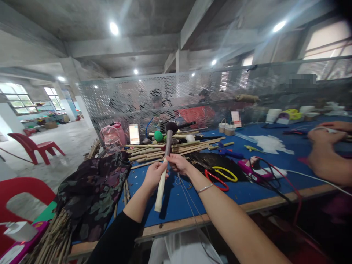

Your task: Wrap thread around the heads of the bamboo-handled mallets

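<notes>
Over the blue tabletop [247,194]: a pale wooden stick [161,194], topped by a grey shaft [168,143] and a rounded dark head [172,127], is held aslant, head uppermost, apparently so that the join is exposed.
Left hand [154,175]: fingers and thumb are closed around the pale part, presumably for steadying.
Right hand [178,164]: thumb and fingertips are pinched together at the join, probably for finer control.
Thin grey strands [192,198]: hung below the right hand; whether they are gripped cannot be told.
Red-and-yellow-handled scissors [213,170]: laid at right, seemingly for easy reach.
Slender tan rods [148,154]: stacked crosswise beyond the hands, likely to leave working room in front.
Dark patterned cloth [93,190]: draped at left, apart from the stick.
</notes>
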Demonstrator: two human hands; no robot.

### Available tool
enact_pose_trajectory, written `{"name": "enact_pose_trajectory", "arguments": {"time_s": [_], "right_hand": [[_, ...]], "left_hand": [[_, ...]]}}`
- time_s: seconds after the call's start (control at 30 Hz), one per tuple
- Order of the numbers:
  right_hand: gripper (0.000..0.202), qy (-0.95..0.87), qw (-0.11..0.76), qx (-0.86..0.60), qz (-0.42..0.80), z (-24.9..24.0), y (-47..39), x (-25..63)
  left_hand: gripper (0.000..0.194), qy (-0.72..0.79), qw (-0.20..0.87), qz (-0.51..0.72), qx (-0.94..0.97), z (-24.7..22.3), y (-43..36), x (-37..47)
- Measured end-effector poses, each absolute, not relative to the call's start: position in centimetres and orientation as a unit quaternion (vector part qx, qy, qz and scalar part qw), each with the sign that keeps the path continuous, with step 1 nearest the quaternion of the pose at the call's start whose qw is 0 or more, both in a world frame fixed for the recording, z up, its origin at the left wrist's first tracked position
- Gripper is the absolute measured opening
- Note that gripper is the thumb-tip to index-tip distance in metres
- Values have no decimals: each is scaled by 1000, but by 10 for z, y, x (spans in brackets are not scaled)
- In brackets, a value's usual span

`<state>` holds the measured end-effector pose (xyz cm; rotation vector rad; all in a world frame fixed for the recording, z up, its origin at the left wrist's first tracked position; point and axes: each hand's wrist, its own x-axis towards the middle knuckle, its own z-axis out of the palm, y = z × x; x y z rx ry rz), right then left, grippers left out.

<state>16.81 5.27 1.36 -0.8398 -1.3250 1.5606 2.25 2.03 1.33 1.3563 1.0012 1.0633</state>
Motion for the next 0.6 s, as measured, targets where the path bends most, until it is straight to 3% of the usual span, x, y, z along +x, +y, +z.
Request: {"name": "enact_pose_trajectory", "arguments": {"time_s": [0.17,0.37,0.6], "right_hand": [[33,-545,447,-354,615,10,54,168],[29,-554,470,-405,555,11,53,161],[35,-527,451,-315,649,17,50,165]], "left_hand": [[36,404,637,417,507,16,16,23],[32,527,432,419,599,9,17,21],[41,406,639,404,513,20,10,27]]}}
